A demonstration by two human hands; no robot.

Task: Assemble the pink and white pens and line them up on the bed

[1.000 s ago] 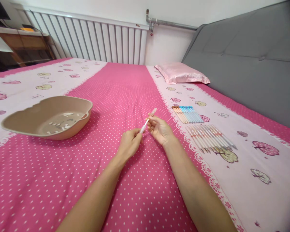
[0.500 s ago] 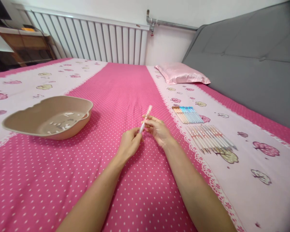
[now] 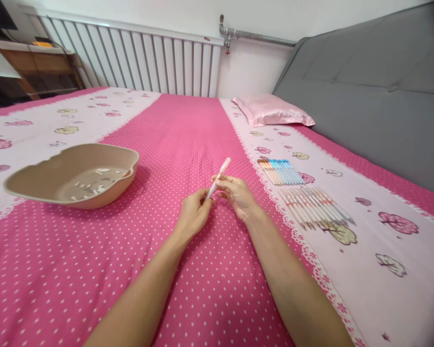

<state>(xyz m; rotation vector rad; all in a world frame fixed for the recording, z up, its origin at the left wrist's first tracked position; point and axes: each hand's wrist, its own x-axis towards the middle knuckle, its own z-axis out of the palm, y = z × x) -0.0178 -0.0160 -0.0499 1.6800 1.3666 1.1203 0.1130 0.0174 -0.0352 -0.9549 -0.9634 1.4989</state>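
My right hand (image 3: 237, 195) is closed around a thin pale pink pen (image 3: 220, 172), whose upper end slants up and to the right above my fingers. My left hand (image 3: 195, 212) pinches the pen's lower end with thumb and fingertips. Both hands hover just over the pink dotted bedspread (image 3: 188, 130) in the middle of the bed.
A beige heart-shaped basin (image 3: 39, 185) with several small white bits inside sits on the left. To the right lie a row of blue and orange pens (image 3: 280, 171) and a larger row of pale pens (image 3: 314, 206). A pink pillow (image 3: 271, 110), grey headboard (image 3: 376, 96) and white radiator (image 3: 137, 58) lie beyond.
The pen has swung to a steeper tilt and sits slightly higher in my right hand; both hands stayed nearly in place, fingers shifting on it.
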